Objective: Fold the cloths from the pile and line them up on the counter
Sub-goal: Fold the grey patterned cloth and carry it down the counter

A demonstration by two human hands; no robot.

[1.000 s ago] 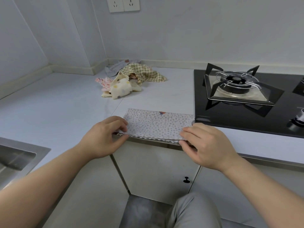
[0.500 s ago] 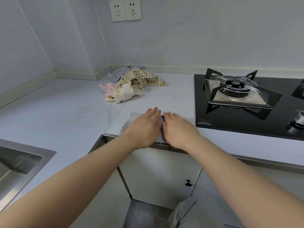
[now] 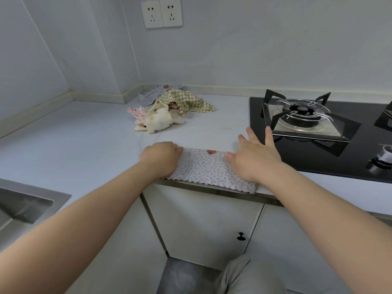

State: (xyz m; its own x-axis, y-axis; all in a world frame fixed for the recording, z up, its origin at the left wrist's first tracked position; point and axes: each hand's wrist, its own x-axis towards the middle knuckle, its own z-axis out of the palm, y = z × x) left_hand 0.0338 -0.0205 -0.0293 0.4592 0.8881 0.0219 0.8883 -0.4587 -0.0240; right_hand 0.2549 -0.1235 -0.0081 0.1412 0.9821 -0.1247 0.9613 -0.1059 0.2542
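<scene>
A white cloth with small dots [image 3: 209,166], folded into a long strip, lies along the front edge of the counter [image 3: 74,141]. My left hand [image 3: 160,159] rests on the strip's left end with its fingers curled over the fabric. My right hand [image 3: 256,155] lies flat on the right part of the strip, fingers spread and reaching past its far edge. The pile of unfolded cloths [image 3: 169,111] sits further back near the wall corner, with a green checked cloth on top and a cream spotted one in front.
A black gas hob with a burner stand [image 3: 301,115] borders the cloth on the right, its knob [image 3: 384,153] at the far right. A steel sink [image 3: 23,206] is at the lower left. Wall sockets [image 3: 162,12] hang above the pile.
Both hands were together at the middle of the strip half a second ago. They have slid apart, the left to the left end and the right toward the hob side.
</scene>
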